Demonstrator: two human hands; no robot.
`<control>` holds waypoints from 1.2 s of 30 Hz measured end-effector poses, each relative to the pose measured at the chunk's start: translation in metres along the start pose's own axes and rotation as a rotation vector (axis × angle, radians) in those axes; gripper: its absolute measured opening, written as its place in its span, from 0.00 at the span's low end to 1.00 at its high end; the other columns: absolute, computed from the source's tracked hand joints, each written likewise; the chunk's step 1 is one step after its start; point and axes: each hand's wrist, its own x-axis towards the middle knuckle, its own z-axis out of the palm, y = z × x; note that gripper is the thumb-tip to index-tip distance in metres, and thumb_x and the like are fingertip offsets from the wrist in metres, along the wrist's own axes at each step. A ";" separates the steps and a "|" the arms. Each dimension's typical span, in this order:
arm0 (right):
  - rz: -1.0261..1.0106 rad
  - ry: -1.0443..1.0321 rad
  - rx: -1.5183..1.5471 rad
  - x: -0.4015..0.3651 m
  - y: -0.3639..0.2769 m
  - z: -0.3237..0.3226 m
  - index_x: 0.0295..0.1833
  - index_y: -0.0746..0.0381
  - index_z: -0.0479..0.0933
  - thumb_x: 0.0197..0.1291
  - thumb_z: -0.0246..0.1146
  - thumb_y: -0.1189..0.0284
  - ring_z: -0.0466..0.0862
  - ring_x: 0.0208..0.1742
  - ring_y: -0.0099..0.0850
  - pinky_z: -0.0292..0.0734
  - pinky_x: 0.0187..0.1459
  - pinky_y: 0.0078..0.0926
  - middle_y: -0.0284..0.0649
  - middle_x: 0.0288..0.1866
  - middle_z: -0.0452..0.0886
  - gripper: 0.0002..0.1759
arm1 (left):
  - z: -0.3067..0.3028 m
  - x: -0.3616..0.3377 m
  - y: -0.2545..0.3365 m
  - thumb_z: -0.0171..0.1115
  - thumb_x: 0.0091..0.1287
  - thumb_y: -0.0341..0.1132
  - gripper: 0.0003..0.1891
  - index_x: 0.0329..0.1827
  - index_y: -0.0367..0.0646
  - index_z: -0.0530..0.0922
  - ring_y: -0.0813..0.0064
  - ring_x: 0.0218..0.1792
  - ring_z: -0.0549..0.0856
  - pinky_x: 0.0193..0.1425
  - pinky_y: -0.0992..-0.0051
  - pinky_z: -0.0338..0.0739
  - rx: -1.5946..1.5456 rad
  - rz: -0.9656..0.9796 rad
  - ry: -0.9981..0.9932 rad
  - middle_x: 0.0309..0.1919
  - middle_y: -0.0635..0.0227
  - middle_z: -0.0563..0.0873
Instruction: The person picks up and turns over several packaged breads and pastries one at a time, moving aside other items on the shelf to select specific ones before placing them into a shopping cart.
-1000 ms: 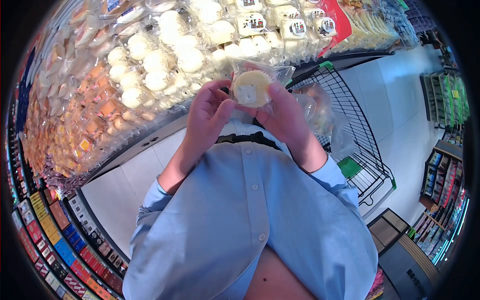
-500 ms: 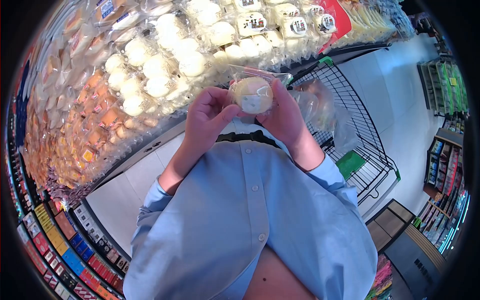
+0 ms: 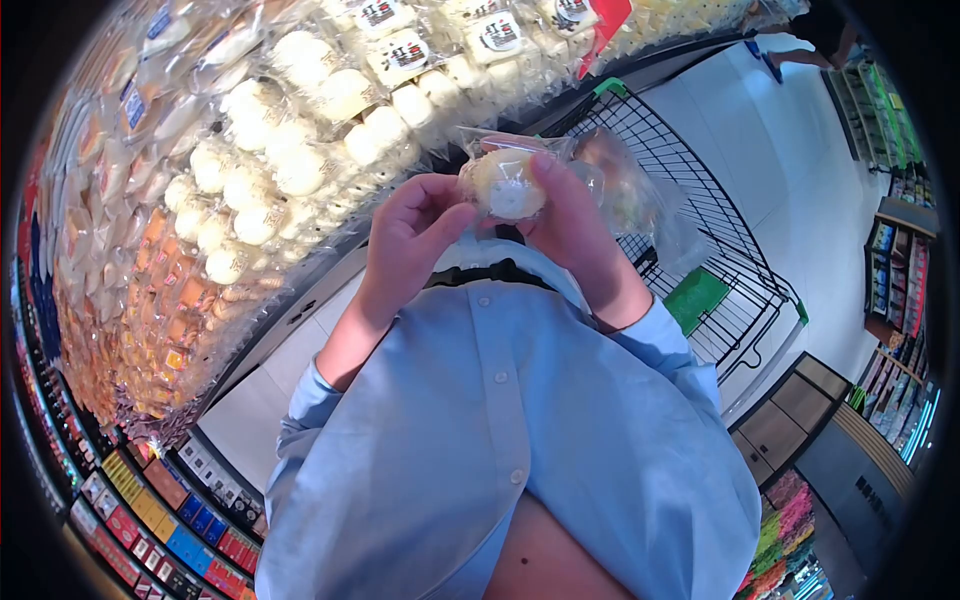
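Observation:
A round, pale bun in a clear plastic wrapper [image 3: 508,185] is held up in front of my waist, close to the display's edge. My right hand [image 3: 578,215] grips its right side, thumb over the front of the wrapper. On the other side, the curled fingers and thumb of my left hand [image 3: 410,235] are closed at the wrapper's left edge. Just beyond the bun, wrapped pale buns [image 3: 300,165] lie piled on the display, beside packs with printed round labels [image 3: 403,55].
A black wire shopping cart [image 3: 690,165] with green corners stands at my right, holding a clear plastic bag of goods [image 3: 625,185]. Orange-brown packaged pastries [image 3: 160,300] fill the display's left. Shelves of boxes [image 3: 165,510] stand lower left. A person's leg [image 3: 795,57] shows at upper right.
The view has shifted, so the display sits further left and the cart higher. My hands keep hold of the bun, which looks slightly turned. A person's leg has appeared at upper right.

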 end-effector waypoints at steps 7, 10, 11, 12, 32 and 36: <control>-0.072 0.197 0.085 -0.019 -0.043 -0.089 0.71 0.64 0.70 0.78 0.52 0.55 0.86 0.57 0.37 0.86 0.53 0.35 0.45 0.61 0.83 0.28 | 0.045 0.065 -0.047 0.61 0.76 0.31 0.15 0.62 0.34 0.76 0.84 0.41 0.80 0.47 0.81 0.77 0.121 -0.121 -0.194 0.46 0.69 0.84; -0.094 0.420 0.135 -0.026 -0.046 -0.157 0.71 0.62 0.69 0.77 0.55 0.55 0.86 0.58 0.38 0.88 0.52 0.37 0.44 0.62 0.81 0.28 | 0.051 0.099 -0.105 0.60 0.76 0.35 0.20 0.67 0.35 0.75 0.76 0.42 0.83 0.55 0.74 0.79 0.410 -0.126 -0.260 0.57 0.59 0.83; -0.074 0.475 0.103 -0.028 -0.042 -0.182 0.71 0.62 0.70 0.76 0.56 0.56 0.85 0.59 0.37 0.87 0.52 0.37 0.43 0.62 0.81 0.27 | 0.053 0.109 -0.125 0.61 0.75 0.36 0.21 0.67 0.36 0.75 0.74 0.43 0.83 0.56 0.73 0.79 0.529 -0.122 -0.301 0.61 0.57 0.81; -0.054 0.528 0.071 -0.030 -0.038 -0.204 0.70 0.61 0.70 0.76 0.57 0.57 0.85 0.59 0.36 0.87 0.53 0.37 0.42 0.62 0.81 0.26 | 0.055 0.118 -0.144 0.62 0.74 0.37 0.22 0.68 0.36 0.75 0.72 0.45 0.84 0.58 0.72 0.79 0.648 -0.116 -0.342 0.64 0.54 0.78; 0.329 0.840 -0.795 0.037 0.096 -0.359 0.72 0.64 0.69 0.63 0.67 0.60 0.83 0.61 0.44 0.80 0.59 0.40 0.51 0.62 0.81 0.36 | 0.073 0.149 -0.250 0.59 0.70 0.38 0.27 0.69 0.31 0.73 0.49 0.70 0.76 0.75 0.63 0.70 1.109 -0.243 -0.379 0.70 0.44 0.75; 0.385 0.848 -1.123 0.047 0.122 -0.367 0.72 0.65 0.70 0.58 0.70 0.58 0.80 0.65 0.53 0.76 0.64 0.43 0.58 0.63 0.81 0.39 | 0.062 0.146 -0.256 0.61 0.70 0.36 0.28 0.71 0.31 0.72 0.56 0.46 0.89 0.60 0.63 0.81 1.141 -0.172 -0.302 0.70 0.46 0.75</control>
